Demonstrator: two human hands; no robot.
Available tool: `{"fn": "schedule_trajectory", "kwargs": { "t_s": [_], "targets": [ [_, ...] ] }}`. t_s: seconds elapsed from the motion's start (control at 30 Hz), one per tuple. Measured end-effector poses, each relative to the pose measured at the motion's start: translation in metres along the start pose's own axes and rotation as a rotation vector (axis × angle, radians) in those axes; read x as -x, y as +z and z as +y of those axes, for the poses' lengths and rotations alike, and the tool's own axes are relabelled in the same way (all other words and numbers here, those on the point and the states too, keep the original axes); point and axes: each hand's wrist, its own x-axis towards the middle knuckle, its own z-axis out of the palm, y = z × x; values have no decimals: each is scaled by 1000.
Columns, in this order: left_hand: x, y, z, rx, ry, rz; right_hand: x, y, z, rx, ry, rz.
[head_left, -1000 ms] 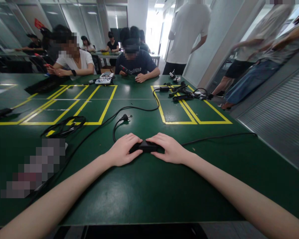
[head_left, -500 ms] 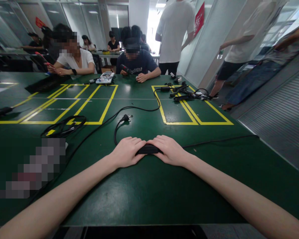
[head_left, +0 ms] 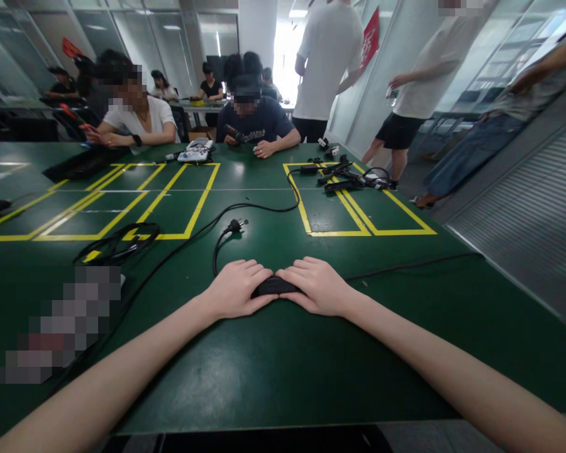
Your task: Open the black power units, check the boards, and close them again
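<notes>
A black power adapter [head_left: 272, 287] lies lengthwise between my hands, low over the green table or resting on it; I cannot tell which. My left hand [head_left: 239, 289] is wrapped round its left end. Round the right end my right hand [head_left: 315, 286] is closed, and the thumbs nearly meet along the near side. Much of the adapter is hidden under the fingers. From behind my left hand a short thick cord curves away to a black mains plug [head_left: 236, 226] lying on the table. A thinner black cable [head_left: 419, 267] runs right from my right hand.
The green table [head_left: 193, 384] carries yellow tape outlines. On the left are a coiled black cable [head_left: 117, 244] and a blurred-out object [head_left: 70, 321]. A pile of black cables and adapters [head_left: 349, 176] lies at the far right. Several people sit or stand beyond.
My right thumb has moved left along the adapter, so the thumb tips are now close together. The whole view has shifted slightly; both hands still grip the adapter.
</notes>
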Motion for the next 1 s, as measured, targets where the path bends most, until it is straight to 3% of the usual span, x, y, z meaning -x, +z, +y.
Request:
{"fn": "schedule_trajectory", "kwargs": {
  "t_s": [0.67,1.0],
  "targets": [
    [3,0,1,-5,33,5,3,-1,3,-41,-70,5],
    [5,2,2,-20,-4,41,3,-4,6,-146,-11,22]
  ]
}}
